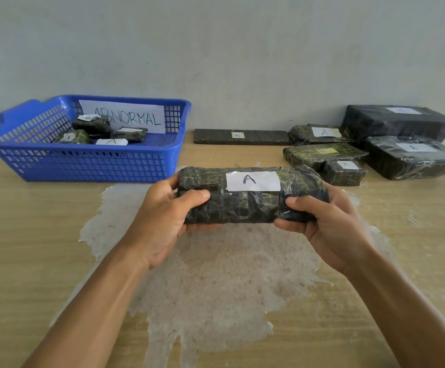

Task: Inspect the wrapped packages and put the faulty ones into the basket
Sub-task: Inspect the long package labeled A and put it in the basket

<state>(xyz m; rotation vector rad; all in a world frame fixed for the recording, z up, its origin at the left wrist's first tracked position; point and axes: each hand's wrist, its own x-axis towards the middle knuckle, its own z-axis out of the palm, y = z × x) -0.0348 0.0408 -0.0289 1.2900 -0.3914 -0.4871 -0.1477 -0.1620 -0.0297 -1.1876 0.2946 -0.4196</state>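
The wood-grain laminate table [43, 248] bears a rough, pale peeled patch; at its far left stands the blue perforated plastic basket [83, 163], its paper sign [133, 118] reading "ABNORMAL", small dark wrapped packets inside; right of the basket lie glossy black film-wrapped packages [412, 156] labelled "A" or "B"; nearer than the basket, the left hand [163, 221] and right hand [330, 227] each curl around an end of the dark taped cylindrical package [250, 205] labelled "A", held above the table.

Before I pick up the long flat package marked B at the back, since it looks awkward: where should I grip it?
Probably mid-length on the flat package, pinching its long edges from above. It lies flat on the table, thin and long, so an end grip would likely let it tip.
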